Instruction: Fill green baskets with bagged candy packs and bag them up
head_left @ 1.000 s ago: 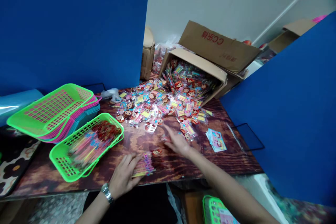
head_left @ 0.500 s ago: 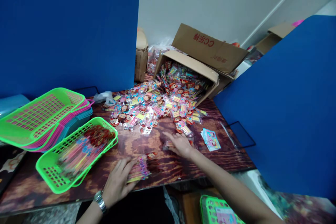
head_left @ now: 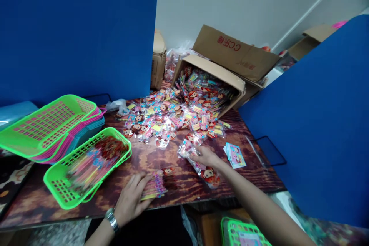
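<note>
My left hand rests flat, fingers stretched, on a small stack of cartoon-face packets near the table's front edge. My right hand is closed on a clear packet with a red-haired cartoon face, lifted off the wood just in front of the pile. A large heap of such packets spills across the brown wood-grain table from a tipped cardboard box. A green plastic basket to the left holds more packets.
A stack of green, pink and blue baskets sits at the far left. Small printed cards lie right of my hand. Blue partition boards wall the table at left and right. Another green basket sits below the table edge.
My right hand has picked a packet out of the pile's edge and drawn it back toward me. My left hand stays on the small stack.
</note>
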### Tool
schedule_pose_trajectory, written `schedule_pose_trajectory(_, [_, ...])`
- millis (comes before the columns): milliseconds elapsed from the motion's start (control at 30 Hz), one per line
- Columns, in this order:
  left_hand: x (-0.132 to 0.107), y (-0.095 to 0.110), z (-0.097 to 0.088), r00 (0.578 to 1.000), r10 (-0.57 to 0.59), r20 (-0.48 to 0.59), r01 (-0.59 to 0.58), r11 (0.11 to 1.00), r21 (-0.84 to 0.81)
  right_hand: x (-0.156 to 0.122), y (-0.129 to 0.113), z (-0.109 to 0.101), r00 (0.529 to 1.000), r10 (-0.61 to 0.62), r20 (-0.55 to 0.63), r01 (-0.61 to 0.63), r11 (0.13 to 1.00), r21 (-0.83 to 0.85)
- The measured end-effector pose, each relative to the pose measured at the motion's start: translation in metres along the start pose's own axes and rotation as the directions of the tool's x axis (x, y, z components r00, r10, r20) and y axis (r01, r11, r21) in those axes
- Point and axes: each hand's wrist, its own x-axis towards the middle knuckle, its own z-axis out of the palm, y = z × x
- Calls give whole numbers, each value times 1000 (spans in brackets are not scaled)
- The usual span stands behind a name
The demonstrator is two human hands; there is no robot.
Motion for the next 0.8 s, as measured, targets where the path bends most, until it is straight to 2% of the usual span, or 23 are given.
schedule_pose_trajectory(100, [1,1,-1,1000,-1,11,1,1000,1,3,-8,-8,994,-109,20,109,994,-12])
schedule_pose_trajectory(167, [1,1,-2,1000,-7,18,7,1000,-2,10,-16,-15,969,-246,28,246,969,-21])
schedule_pose_trajectory(200, [2,2,-3,1000,-11,23,11,1000,-5,15,-22,-18,932,-361,42,362,932,-20])
schedule_pose_trajectory(267, [3,3,-4,1000,-14,27,14,1000,-12,24,-40,-20,792,-605,85,609,792,-35])
schedule_pose_trajectory(300, [3,3,-4,1000,-13,27,13,1000,-16,28,-50,-19,718,-687,110,695,716,-64])
schedule_pose_trajectory(333, [3,4,-4,1000,-11,26,11,1000,-20,32,-61,-16,669,-730,139,743,660,-109])
schedule_pose_trajectory(367, [3,4,-4,1000,-10,25,10,1000,-26,34,-70,-12,647,-744,167,762,626,-166])
schedule_pose_trajectory(400, [2,4,-4,1000,-11,26,12,999,-32,35,-78,-8,650,-736,187,758,612,-227])
schedule_pose_trajectory(467, [1,4,-3,999,-23,29,24,999,-46,33,-87,1,690,-698,193,716,619,-322])
schedule_pose_trajectory(533, [-1,4,-2,999,-34,28,36,998,-53,26,-85,8,729,-665,161,673,656,-342])
schedule_pose_trajectory(600, [-1,4,-1,999,-38,23,39,998,-52,16,-74,10,773,-623,118,629,727,-275])
schedule_pose_trajectory(700, [-1,3,0,999,-27,23,28,998,-50,8,-55,1,858,-510,59,514,855,-77])
schedule_pose_trajectory(767, [-1,3,-1,999,-17,32,19,998,-52,13,-51,-10,899,-438,11,438,899,25])
schedule_pose_trajectory(800, [0,2,-1,999,-16,37,18,998,-53,20,-54,-16,905,-425,-22,425,903,57])
